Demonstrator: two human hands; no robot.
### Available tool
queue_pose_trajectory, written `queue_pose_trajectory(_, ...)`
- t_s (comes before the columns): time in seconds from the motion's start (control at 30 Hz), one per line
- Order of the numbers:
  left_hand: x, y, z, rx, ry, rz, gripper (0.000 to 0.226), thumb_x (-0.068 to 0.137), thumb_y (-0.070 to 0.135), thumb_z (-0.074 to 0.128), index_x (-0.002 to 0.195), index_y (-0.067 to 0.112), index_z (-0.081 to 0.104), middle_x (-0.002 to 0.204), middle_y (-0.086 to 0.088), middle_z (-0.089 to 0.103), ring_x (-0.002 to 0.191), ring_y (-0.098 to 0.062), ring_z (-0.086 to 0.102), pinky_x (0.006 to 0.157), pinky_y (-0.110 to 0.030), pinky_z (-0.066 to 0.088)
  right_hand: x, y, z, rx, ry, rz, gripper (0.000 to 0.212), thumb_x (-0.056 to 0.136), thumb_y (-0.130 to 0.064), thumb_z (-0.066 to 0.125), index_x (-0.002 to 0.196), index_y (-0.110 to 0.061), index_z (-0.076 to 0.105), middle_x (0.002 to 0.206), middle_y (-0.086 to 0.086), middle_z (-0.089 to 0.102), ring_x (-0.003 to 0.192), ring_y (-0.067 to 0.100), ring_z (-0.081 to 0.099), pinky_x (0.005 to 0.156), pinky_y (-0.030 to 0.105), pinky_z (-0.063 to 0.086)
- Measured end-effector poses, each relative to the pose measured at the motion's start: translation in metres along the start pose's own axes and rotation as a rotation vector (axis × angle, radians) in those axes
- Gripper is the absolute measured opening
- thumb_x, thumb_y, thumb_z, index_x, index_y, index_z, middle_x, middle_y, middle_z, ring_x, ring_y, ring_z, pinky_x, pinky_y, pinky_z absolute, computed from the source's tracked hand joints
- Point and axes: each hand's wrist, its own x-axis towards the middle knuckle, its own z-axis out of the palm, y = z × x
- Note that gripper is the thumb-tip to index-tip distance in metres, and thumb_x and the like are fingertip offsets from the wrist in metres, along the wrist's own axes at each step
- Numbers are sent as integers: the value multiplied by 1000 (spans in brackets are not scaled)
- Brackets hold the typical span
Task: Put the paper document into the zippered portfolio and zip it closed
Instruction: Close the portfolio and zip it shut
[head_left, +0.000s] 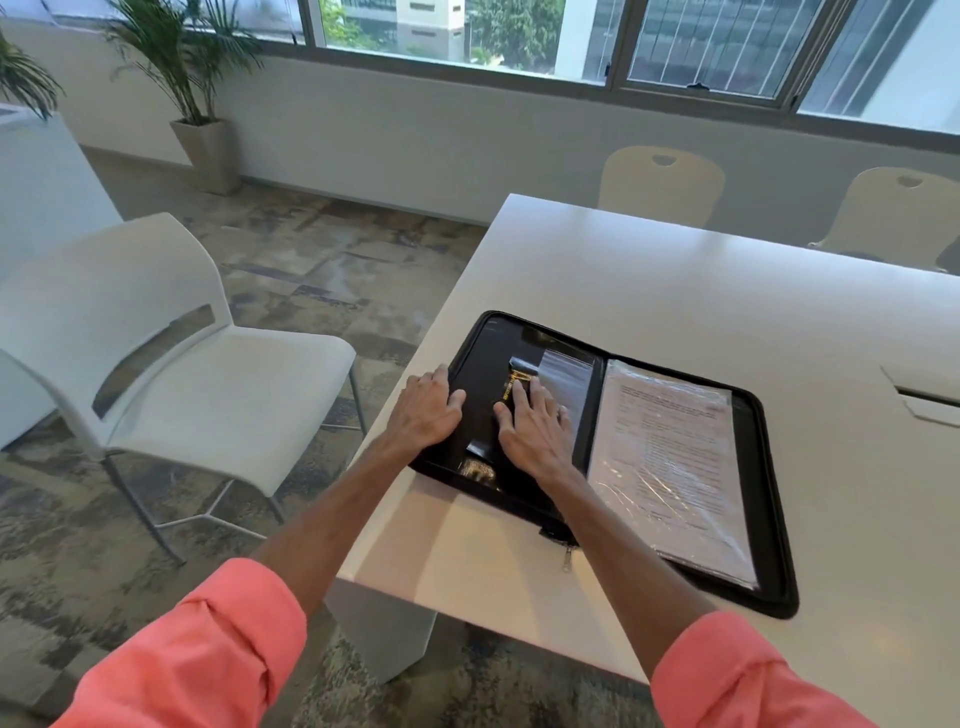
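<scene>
While open — hands (535, 426) on portfolio (769, 499)

Black zippered portfolio (769, 525) lay open flat near the table's corner, spine running from 12 toward 6 o'clock. Printed paper document (670, 457) sat in a clear sleeve on the 3 o'clock half. Zipper undone; metal pull (568, 557) hung out at the 6 o'clock edge.
</scene>
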Motion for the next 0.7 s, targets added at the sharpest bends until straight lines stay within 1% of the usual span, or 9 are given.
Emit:
queue_pose_trajectory(0.1,3,1,-9,-77,106,39,45,109,26,51,150,6,58,138,-23,71,131,-44,62,114,-52,48,-1,-1,-2,17,39,-12,67,116,-53,30,174,-22,19,183,8,9,171,27,6,137,58,8)
queue_pose_trajectory(0.2,3,8,-25,-163,210,83,44,108,23,54,150,12,63,134,-15,76,126,-36,70,112,-48,52,-2,-4,-6,61,144,-13,62,115,-53,34,167,-19,33,178,11,25,166,30,21,134,59,20)
queue_pose_trajectory(0.27,4,14,-40,-234,251,107,44,108,23,57,151,17,64,130,-9,79,121,-30,73,109,-44,54,0,-8,-13,112,230,-1,53,114,-53,38,154,-20,46,166,9,42,156,31,37,126,58,34)
queue_pose_trajectory(0.33,6,22,-57,-288,267,140,43,108,22,57,150,23,65,125,-6,81,115,-27,76,107,-42,57,3,-11,-21,168,288,24,45,113,-52,40,141,-20,52,151,7,53,141,29,48,116,56,42)
queue_pose_trajectory(0.4,10,32,-73,-332,261,166,42,108,21,57,147,28,67,120,-3,83,112,-24,77,108,-44,59,5,-11,-32,249,313,70,42,113,-51,41,138,-20,54,143,7,56,133,28,52,111,54,45)
queue_pose_trajectory(0.53,10,56,-85,-474,258,236,38,110,20,53,141,33,71,110,8,85,109,-12,78,107,-47,60,8,-3,-57,453,332,124,33,112,-43,49,130,-17,59,136,7,58,128,27,56,111,51,47)
queue_pose_trajectory(0.6,7,70,-82,-560,273,294,38,112,19,51,142,32,70,110,10,84,110,-6,77,105,-48,61,8,4,-71,537,354,145,29,111,-39,53,125,-16,63,132,7,62,126,26,59,109,48,48)
queue_pose_trajectory(0.67,5,85,-76,-621,302,343,38,113,21,48,144,31,68,112,12,83,109,-1,76,104,-45,62,8,11,-86,619,361,171,25,111,-38,55,120,-17,65,125,6,68,121,27,64,106,47,51)
queue_pose_trajectory(0.7,5,93,-72,-633,317,369,37,114,22,47,145,31,66,113,14,83,108,-2,76,103,-43,62,7,15,-93,668,355,182,24,111,-38,56,118,-18,66,121,5,70,119,27,66,103,45,53)
